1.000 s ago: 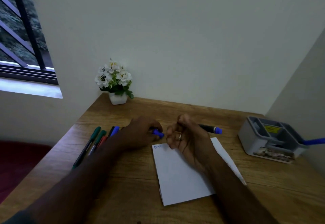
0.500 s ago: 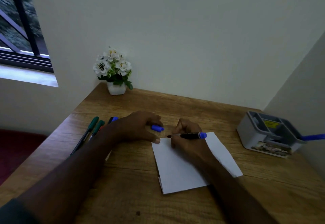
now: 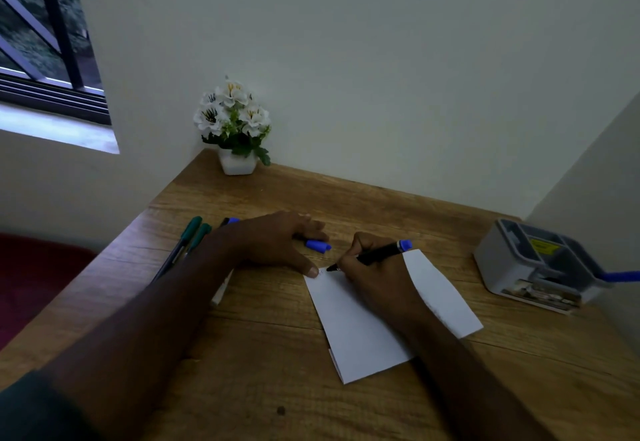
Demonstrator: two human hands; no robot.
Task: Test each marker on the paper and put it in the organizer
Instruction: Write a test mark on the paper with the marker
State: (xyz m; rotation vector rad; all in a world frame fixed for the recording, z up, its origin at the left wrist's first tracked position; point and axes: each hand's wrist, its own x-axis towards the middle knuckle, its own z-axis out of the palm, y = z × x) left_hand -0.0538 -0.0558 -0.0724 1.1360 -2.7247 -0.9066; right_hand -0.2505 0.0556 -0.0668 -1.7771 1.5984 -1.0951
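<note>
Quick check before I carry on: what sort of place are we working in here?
Likely a small home desk nook: a wooden desk set into a wall corner beside a barred window, with a potted flower at the back and a grey organizer on the right.

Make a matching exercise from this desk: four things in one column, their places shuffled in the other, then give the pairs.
1. blue cap
2. flower pot
3. organizer
4. black marker

a. far left corner of the desk
b. gripped by the right hand, tip on the paper
c. right edge of the desk
d. at the left hand fingertips

Pairs: 1-d, 2-a, 3-c, 4-b
</note>
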